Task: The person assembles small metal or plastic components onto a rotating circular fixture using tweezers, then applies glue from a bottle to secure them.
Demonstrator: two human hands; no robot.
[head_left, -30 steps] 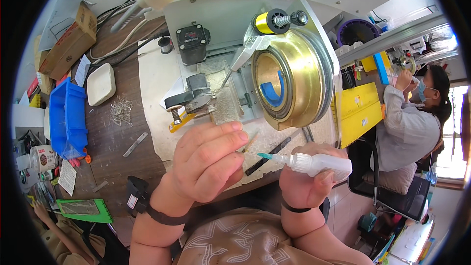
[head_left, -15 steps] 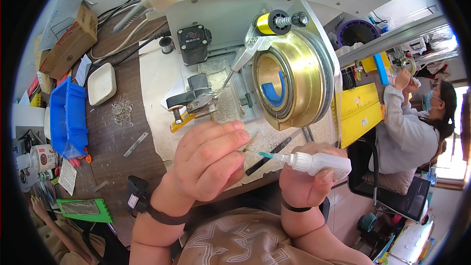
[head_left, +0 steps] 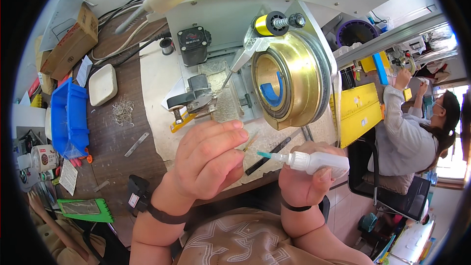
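Note:
My right hand (head_left: 306,181) is wrapped round a white plastic squeeze bottle (head_left: 314,162), which lies almost level. Its thin teal nozzle (head_left: 267,155) points left at my other hand. The fingertips of my left hand (head_left: 208,157) are pressed together on a thin, yellowish sliver-like piece (head_left: 251,142); what kind of thing it is cannot be made out. A small gap shows between the nozzle's tip and those fingers. Just beyond both hands stands a winding machine's brass-coloured ring drum (head_left: 294,78) with a blue strip (head_left: 273,93) inside its opening.
A yellow thread spool (head_left: 267,23) sits atop the drum. On the paper-covered bench lies a dark slim tool (head_left: 268,156). To the left are a pile of small wire pieces (head_left: 122,111), a white dish (head_left: 103,85) and a blue bin (head_left: 68,118). A co-worker (head_left: 412,122) sits at the right.
The squeeze bottle's nozzle has turned slightly and drawn a little away from my left fingers. My left hand stays nearly still. The co-worker's hands on the right have moved apart.

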